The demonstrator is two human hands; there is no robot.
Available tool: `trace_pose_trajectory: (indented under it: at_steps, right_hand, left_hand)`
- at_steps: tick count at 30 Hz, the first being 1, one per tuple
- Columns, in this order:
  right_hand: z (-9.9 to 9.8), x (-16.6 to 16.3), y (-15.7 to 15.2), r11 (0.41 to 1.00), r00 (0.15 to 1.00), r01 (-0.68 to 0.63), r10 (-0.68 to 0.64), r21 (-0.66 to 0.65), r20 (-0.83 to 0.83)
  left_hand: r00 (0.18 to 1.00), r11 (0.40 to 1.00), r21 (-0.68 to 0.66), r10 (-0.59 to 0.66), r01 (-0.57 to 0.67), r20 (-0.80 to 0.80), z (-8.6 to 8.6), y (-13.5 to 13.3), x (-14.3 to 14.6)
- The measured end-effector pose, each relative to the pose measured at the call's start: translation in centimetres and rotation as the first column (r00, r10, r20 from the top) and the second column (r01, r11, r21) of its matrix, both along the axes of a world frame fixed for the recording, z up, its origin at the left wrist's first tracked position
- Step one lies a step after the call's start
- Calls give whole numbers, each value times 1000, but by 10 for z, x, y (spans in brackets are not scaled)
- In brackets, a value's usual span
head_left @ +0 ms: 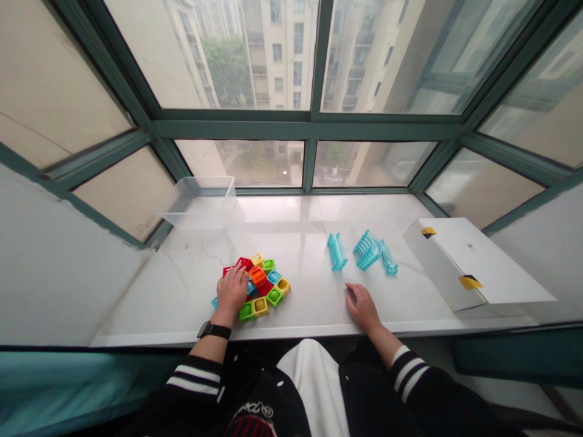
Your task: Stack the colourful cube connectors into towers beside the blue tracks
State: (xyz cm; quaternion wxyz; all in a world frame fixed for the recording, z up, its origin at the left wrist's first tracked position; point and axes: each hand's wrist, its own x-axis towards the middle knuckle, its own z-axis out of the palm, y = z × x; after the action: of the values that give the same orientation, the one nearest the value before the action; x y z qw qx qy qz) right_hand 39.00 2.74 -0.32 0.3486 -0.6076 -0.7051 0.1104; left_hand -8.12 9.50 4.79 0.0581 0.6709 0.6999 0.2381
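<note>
Black sleeves [432, 388], white-striped cuffs. Right hand [363, 308] loosely curled, part-open, resting on glossy white marbled ledge [300, 243]. Left hand [233, 288] palm-down, touching left side of multicoloured square plastic blocks [258, 276] heaped on ledge; cannot tell whether fingers pinch any. Beyond right hand, ribbed translucent turquoise plastic pieces [337, 252]. Farther, clear rectangular plastic bin [223, 203].

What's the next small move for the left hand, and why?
Probably close the left hand on one of the colored blocks under its fingers and draw it free: that hand lies over the left side of the bunched blocks, while the right hand appears to hold nothing, short of the turquoise pieces.
</note>
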Motion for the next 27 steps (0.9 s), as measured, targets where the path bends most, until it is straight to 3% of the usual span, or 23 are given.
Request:
trace_pose_trajectory:
  at_steps: [7,11,17,24,27]
  right_hand:
    - [2,0,-1,1000,1000,-3,4,-15,8]
    - [3,0,-1,1000,1000,-18,18,-23,10]
    - [5,-2,0,999,1000,-17,17,-28,6]
    - [12,-5,-1,1000,999,-9,8,-25,-47]
    - [26,-25,1,999,992,-30,33,27,-121]
  left_hand:
    - [986,986,-7,-165,165,4,5,-10,75]
    - [972,971,-43,-235,235,7,4,-16,103]
    - [961,953,-132,-264,273,79,6,-18,100]
    - [902,907,0,-418,421,109,11,-35,110]
    - [923,927,32,-374,373,89,3,-44,126]
